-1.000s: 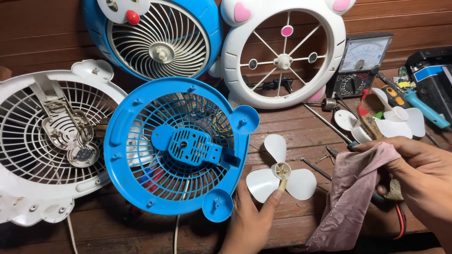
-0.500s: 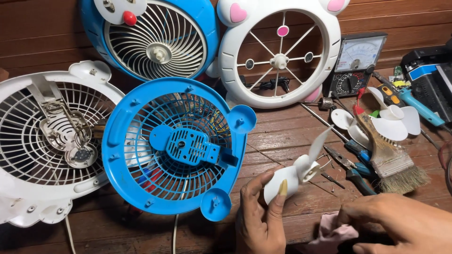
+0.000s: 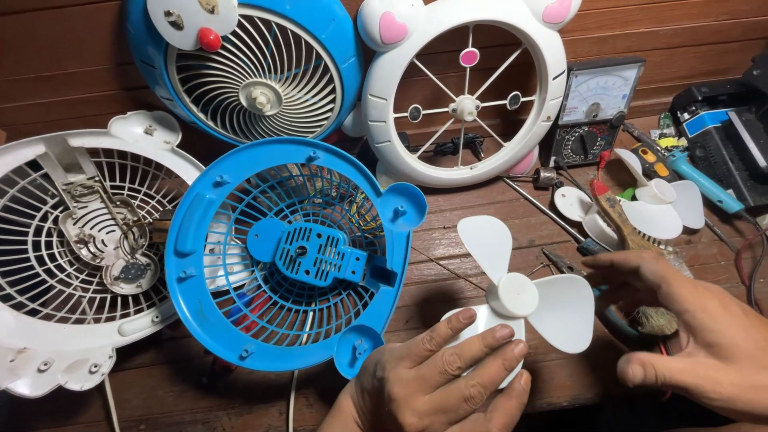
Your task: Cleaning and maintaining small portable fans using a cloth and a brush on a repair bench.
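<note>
A white three-blade fan propeller point(image 3: 512, 294) lies hub-up on the wooden table, just right of a blue fan grille point(image 3: 288, 256). My left hand point(image 3: 436, 380) comes up from the bottom edge and grips the propeller's lower blade, its fingers lying over that blade. My right hand point(image 3: 696, 340) is at the right with its fingers spread and nothing in it. It hovers over a paint brush point(image 3: 656, 320) and some screwdrivers point(image 3: 572, 264), close to the propeller's right blade.
A white fan housing point(image 3: 80, 240) lies at the left. A blue fan front point(image 3: 248, 72) and a white-and-pink guard point(image 3: 468, 100) lean at the back. An analog multimeter point(image 3: 596, 108), a second white propeller point(image 3: 660, 200), a blue-handled tool point(image 3: 696, 180) and a black box point(image 3: 720, 128) crowd the right.
My left hand has turned the propeller so it lies flat, hub up. My right hand has let go of the pink cloth, which is out of view, and moved toward the tools.
</note>
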